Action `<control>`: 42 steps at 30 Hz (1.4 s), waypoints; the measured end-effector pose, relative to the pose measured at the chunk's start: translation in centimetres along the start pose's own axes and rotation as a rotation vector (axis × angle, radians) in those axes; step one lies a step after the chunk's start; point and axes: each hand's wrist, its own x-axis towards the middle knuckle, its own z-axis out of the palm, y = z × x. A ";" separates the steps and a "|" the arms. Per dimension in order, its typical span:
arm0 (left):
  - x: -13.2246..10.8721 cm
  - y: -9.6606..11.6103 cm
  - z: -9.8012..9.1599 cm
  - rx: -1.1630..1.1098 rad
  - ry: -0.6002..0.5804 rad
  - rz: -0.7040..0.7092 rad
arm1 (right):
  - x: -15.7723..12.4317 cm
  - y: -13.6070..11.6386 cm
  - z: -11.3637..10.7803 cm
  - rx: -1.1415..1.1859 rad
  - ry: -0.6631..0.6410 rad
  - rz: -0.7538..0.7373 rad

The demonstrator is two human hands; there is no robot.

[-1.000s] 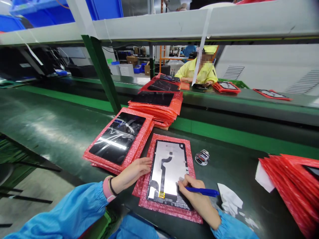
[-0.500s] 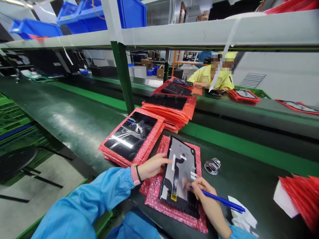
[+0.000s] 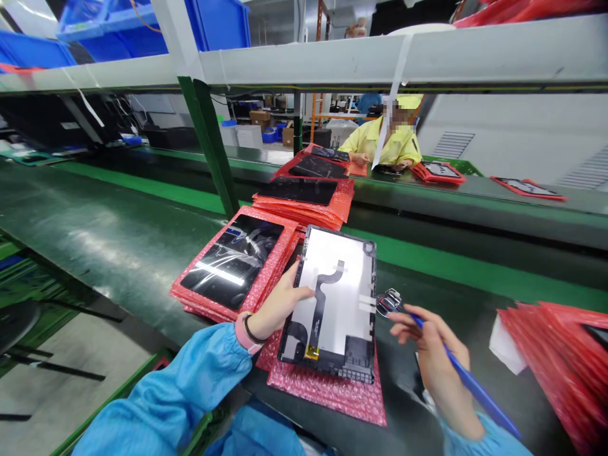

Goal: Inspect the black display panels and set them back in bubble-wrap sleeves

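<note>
My left hand [image 3: 280,303] grips the left edge of a tablet panel [image 3: 335,297], silver back up with a black ribbon cable, and tilts it up off the pink bubble-wrap sheet [image 3: 327,389] beneath. My right hand [image 3: 434,354] is off the panel to its right, fingers closed round a blue pen [image 3: 468,380] that points back towards me. A small metal tape dispenser [image 3: 388,301] sits just past the fingertips of that hand.
Stacks of dark-screened panels on pink wrap lie left [image 3: 232,263] and behind [image 3: 304,199]. Red wrapped panels are piled at the right [image 3: 560,354]. White paper scraps [image 3: 506,345] lie near them. A person in yellow [image 3: 384,142] works across the green belt [image 3: 95,221].
The panel has been lifted by its left edge from flat on the wrap to tilted up. My right hand left the panel's surface and drew back to the right with the pen.
</note>
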 end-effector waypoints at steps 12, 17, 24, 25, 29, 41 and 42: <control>0.3 6.6 2.7 -0.025 -0.155 0.357 | 0.9 -8.2 2.8 0.308 -0.010 0.090; 0.5 7.2 2.9 -0.039 -0.157 0.344 | 0.8 -8.2 2.5 0.244 -0.013 0.054; 1.0 6.9 2.6 -0.064 -0.151 0.334 | 2.0 -9.0 2.4 -0.046 -0.078 -0.087; 1.0 6.8 2.6 -0.056 -0.150 0.341 | 2.2 -9.3 2.7 -0.088 -0.078 -0.083; 1.1 6.6 2.5 -0.006 -0.122 0.337 | 3.3 -9.7 3.9 -0.231 -0.073 -0.096; 2.2 6.8 2.2 -0.009 -0.139 0.297 | 3.7 -8.4 3.2 -0.023 -0.087 0.007; 2.2 6.8 2.2 -0.007 -0.145 0.293 | 3.7 -8.3 3.2 -0.013 -0.061 0.009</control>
